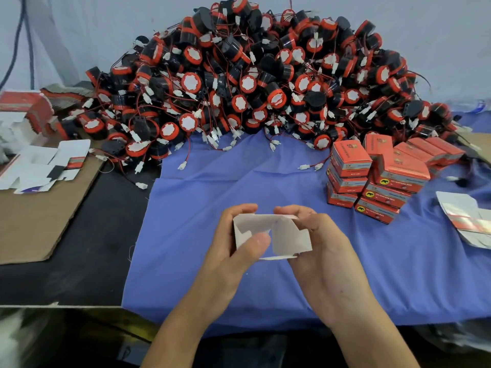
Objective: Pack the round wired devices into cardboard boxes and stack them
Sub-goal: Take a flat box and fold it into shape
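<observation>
Gripping a half-formed cardboard box (289, 235) near centre, above the blue cloth (239, 181): left hand (236, 240) curled round its left end with the thumb across the white inner face, right hand (318, 235) pinching its right end. Flaps unfolded, white inside showing. Heaped far behind, loose: round wired devices (252, 75), black and red. Stacked at right: closed red boxes (372, 176), contents hidden. Lying at left on a brown cardboard sheet (39, 221): flat blanks (45, 166). Further blanks (467, 221) at the right edge.

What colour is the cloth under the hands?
Periwinkle blue cloth, seen plainly in the head view.
</observation>
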Motion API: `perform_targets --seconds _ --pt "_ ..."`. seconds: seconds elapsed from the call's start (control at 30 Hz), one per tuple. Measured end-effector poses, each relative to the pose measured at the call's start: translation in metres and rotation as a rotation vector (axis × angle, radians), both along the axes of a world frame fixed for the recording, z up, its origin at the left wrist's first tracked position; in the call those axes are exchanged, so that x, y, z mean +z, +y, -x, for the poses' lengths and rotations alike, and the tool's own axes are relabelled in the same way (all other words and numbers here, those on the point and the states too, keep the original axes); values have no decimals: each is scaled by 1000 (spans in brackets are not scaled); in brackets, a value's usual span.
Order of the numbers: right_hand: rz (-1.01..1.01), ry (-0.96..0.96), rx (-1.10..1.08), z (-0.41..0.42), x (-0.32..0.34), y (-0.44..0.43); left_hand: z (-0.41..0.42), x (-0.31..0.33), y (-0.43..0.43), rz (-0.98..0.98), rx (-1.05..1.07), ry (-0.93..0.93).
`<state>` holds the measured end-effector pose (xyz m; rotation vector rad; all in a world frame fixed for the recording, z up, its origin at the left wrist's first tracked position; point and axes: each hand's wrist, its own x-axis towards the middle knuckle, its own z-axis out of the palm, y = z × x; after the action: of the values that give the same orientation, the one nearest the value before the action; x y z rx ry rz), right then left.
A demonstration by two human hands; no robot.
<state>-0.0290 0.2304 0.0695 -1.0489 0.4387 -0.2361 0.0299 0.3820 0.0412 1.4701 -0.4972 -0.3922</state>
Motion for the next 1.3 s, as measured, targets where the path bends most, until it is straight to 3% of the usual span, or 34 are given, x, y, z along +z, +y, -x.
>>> perform_targets --seconds 0.17,0.5,0.8,1.1,1.3 --pt "74 32 3 1 1 -2 -1 2 5 64 -65 97" --pt "580 128 168 4 7 7 3 2 -9 209 136 118" --pt "564 116 234 2 6 -1 2 -7 -5 167 141 73" --pt "720 210 270 -1 0 -4 5 -13 -16 160 173 125" --pt "930 256 239 -6 2 -3 1 -15 -14 26 108 -12"
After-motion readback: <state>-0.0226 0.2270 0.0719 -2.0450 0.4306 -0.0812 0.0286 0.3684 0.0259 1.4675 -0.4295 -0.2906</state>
